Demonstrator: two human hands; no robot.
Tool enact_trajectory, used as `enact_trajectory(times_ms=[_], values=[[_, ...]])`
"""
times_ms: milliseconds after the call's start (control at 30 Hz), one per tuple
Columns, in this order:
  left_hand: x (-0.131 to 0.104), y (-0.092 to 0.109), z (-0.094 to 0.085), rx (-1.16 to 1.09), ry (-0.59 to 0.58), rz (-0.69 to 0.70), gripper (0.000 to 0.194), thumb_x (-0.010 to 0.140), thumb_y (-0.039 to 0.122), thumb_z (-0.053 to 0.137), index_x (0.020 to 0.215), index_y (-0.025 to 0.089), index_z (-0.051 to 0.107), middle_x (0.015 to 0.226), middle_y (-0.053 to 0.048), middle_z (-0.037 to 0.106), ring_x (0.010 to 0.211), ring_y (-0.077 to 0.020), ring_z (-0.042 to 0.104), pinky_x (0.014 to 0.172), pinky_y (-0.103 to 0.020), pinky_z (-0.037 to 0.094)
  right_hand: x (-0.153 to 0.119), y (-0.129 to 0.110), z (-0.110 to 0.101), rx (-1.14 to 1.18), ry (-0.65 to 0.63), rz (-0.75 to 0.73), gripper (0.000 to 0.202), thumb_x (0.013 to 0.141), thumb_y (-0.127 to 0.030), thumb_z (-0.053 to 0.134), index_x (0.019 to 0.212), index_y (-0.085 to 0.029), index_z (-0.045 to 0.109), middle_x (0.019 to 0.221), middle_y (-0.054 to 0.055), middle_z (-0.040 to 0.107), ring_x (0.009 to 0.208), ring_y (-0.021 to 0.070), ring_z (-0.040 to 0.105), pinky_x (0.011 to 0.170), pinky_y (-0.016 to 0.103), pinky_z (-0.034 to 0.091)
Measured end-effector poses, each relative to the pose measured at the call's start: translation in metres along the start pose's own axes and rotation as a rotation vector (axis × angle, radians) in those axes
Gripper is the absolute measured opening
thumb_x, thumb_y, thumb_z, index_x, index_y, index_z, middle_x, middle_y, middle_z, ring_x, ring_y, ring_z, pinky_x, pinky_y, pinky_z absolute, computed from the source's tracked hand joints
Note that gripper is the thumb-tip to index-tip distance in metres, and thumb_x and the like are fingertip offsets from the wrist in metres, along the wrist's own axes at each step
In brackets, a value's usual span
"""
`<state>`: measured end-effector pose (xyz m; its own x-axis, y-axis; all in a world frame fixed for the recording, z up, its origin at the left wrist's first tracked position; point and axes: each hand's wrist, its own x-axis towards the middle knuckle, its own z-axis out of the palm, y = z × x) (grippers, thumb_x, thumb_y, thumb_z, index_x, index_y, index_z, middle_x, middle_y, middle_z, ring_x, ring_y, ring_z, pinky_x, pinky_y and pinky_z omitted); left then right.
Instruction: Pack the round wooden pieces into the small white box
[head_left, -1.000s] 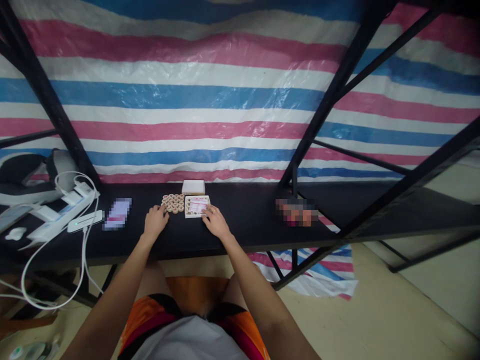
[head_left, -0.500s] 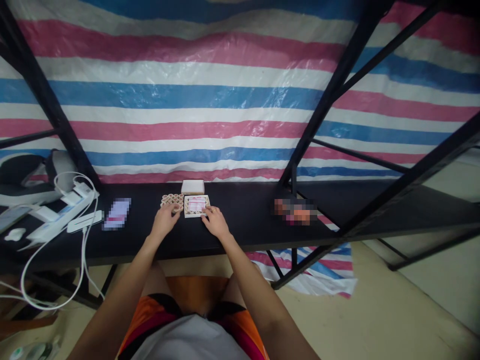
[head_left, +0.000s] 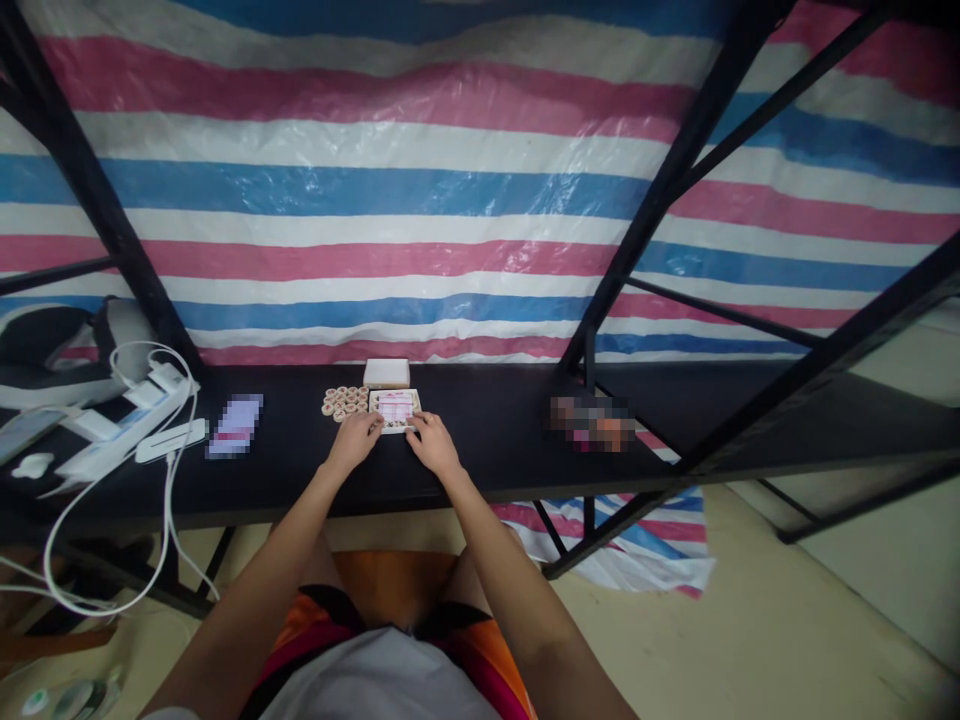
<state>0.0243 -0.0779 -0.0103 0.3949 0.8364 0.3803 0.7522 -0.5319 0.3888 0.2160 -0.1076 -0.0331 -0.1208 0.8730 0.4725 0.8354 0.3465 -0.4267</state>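
A shallow white box (head_left: 396,430) lies on the black tabletop, holding a pink-and-white printed sheet (head_left: 394,405) with small round pieces around it. My left hand (head_left: 355,440) is at the box's lower left corner, its fingertips pinched together; what is between them is hidden. My right hand (head_left: 433,443) has its fingers closed on the lower right edge of the box. Left of the box, several round wooden game pieces (head_left: 343,402) with dark and red markings lie flat in rows. Behind the box sits a white lid (head_left: 386,372).
A phone-like blurred item (head_left: 235,426) lies to the left, beside a white power strip (head_left: 124,425) with looping cables. Blurred items (head_left: 591,424) sit at the right near a black frame post (head_left: 587,360). A striped plastic sheet (head_left: 390,190) hangs behind the table (head_left: 495,420).
My left hand has moved right, from the loose wooden pieces to the lower left corner of the box. My right hand stays at the box's right edge.
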Motion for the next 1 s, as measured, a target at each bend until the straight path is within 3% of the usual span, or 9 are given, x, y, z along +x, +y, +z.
enact_trajectory(times_ms=[400,667,733,867,1000], values=[[-0.011,0.000,0.004,-0.040,0.032,0.009,0.025,0.087,0.027,0.042,0.102,0.019,0.062,0.104,-0.008,0.062,0.101,-0.0222,0.054,0.091,-0.035,0.042,-0.002,0.001,0.000,-0.003,0.011,0.022,0.030,0.089,-0.028,0.046,0.112,-0.020,0.063,0.114,0.010,0.057,0.105,0.0223,0.049,0.095,0.034,0.041],[-0.016,0.007,-0.003,-0.028,0.064,-0.072,0.029,0.089,0.031,0.040,0.108,0.021,0.060,0.110,-0.007,0.058,0.103,-0.0203,0.053,0.090,-0.032,0.042,-0.002,0.003,0.002,0.019,0.012,0.035,0.028,0.088,-0.028,0.047,0.109,-0.020,0.063,0.113,0.009,0.057,0.103,0.0217,0.049,0.093,0.034,0.041],[-0.017,0.007,-0.005,0.044,0.121,-0.138,0.030,0.089,0.030,0.040,0.108,0.020,0.061,0.109,-0.009,0.058,0.103,-0.0231,0.052,0.090,-0.035,0.041,-0.002,0.003,0.002,0.018,0.020,0.036,0.027,0.088,-0.028,0.047,0.108,-0.020,0.063,0.111,0.009,0.057,0.102,0.0216,0.050,0.093,0.033,0.041],[-0.020,0.005,-0.007,0.238,0.280,-0.420,0.032,0.086,0.023,0.040,0.110,0.016,0.060,0.113,-0.015,0.057,0.107,-0.0311,0.047,0.088,-0.044,0.038,-0.002,0.003,0.002,0.015,0.028,0.029,0.026,0.088,-0.028,0.047,0.107,-0.020,0.063,0.110,0.008,0.058,0.101,0.0210,0.050,0.092,0.032,0.042],[-0.021,0.004,-0.005,0.305,0.260,-0.479,0.037,0.082,0.018,0.041,0.114,0.014,0.059,0.117,-0.018,0.054,0.109,-0.0332,0.045,0.088,-0.047,0.035,-0.002,0.004,0.004,0.019,0.030,0.032,0.026,0.088,-0.027,0.047,0.107,-0.021,0.063,0.110,0.008,0.058,0.101,0.0210,0.050,0.091,0.032,0.042]])
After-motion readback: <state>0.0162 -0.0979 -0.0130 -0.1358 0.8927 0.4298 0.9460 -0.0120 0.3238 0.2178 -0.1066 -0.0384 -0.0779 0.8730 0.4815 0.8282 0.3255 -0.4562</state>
